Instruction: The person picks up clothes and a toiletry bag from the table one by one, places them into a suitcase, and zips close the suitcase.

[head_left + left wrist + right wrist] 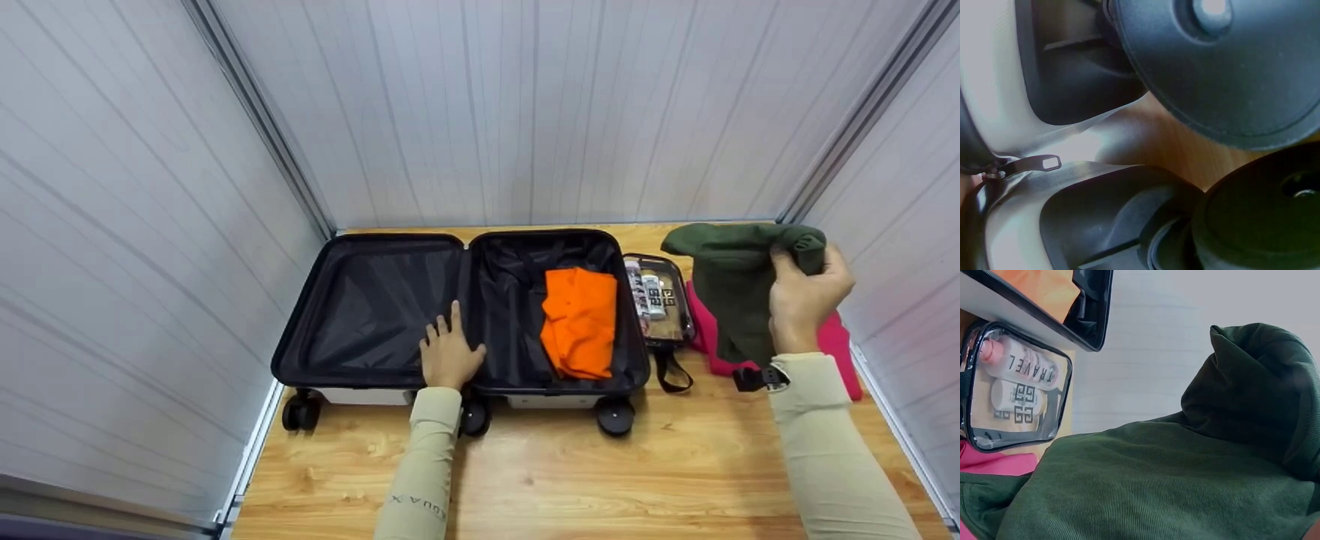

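An open suitcase with black lining lies on the floor, its two halves side by side. My left hand is at the front of the suitcase by the middle seam, fingers spread. The left wrist view shows only the suitcase's wheels and a zipper pull; the hand is barely in it. To the right, my right hand grips a dark green garment by a bunched upper part. The green cloth hangs down and fills much of the right wrist view. Folded orange clothing lies in the right half.
A clear toiletry pouch with bottles and a black strap lies beside the suitcase. Pink cloth is on the floor under the raised green garment. Pale panel walls enclose the wood floor at the back and sides.
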{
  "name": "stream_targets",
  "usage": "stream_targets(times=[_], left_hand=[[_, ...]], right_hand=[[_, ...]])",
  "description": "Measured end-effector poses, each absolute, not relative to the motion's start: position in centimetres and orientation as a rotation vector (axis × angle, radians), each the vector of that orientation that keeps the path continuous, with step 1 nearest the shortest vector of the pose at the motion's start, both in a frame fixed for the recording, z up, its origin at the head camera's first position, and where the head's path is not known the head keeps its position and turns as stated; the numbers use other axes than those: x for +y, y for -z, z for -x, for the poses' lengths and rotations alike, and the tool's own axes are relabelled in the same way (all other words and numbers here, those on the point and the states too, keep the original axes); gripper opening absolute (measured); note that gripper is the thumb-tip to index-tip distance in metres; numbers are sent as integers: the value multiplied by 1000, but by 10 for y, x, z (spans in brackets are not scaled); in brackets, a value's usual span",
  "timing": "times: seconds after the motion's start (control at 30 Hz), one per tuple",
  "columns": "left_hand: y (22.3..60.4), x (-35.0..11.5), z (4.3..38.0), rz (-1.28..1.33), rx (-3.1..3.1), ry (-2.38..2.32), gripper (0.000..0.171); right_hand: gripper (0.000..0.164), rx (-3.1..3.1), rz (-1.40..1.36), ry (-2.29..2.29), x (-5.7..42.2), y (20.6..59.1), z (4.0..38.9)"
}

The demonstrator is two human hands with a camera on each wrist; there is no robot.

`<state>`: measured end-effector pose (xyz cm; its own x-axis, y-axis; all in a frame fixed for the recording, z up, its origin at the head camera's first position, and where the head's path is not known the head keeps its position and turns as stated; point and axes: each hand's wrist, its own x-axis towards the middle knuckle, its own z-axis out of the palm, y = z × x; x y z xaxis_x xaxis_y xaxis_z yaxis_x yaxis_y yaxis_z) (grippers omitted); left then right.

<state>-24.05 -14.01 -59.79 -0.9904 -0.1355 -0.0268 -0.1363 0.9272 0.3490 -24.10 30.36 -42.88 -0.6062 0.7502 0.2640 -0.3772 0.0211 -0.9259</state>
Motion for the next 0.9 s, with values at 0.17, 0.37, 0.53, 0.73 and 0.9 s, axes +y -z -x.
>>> stream_targets(times=[0.17, 0.37, 0.53, 0.73, 0.9], left_hand=[[599, -140, 242, 217, 3090, -563, 96], [600, -140, 244, 219, 3091, -553, 96], [599, -140, 244, 220, 3093, -562, 96], [597, -139, 244, 227, 3080, -560, 97], [597, -139, 244, 227, 3080, -551, 97]], right_hand=[[18, -1454, 388, -1748, 302, 429, 244], [19, -1479, 364, -1707, 297, 426, 246], [16, -1498, 364, -1691, 294, 425, 249], [22, -1467, 349, -1702, 293, 427, 257], [23, -1468, 334, -1700, 289, 425, 259]])
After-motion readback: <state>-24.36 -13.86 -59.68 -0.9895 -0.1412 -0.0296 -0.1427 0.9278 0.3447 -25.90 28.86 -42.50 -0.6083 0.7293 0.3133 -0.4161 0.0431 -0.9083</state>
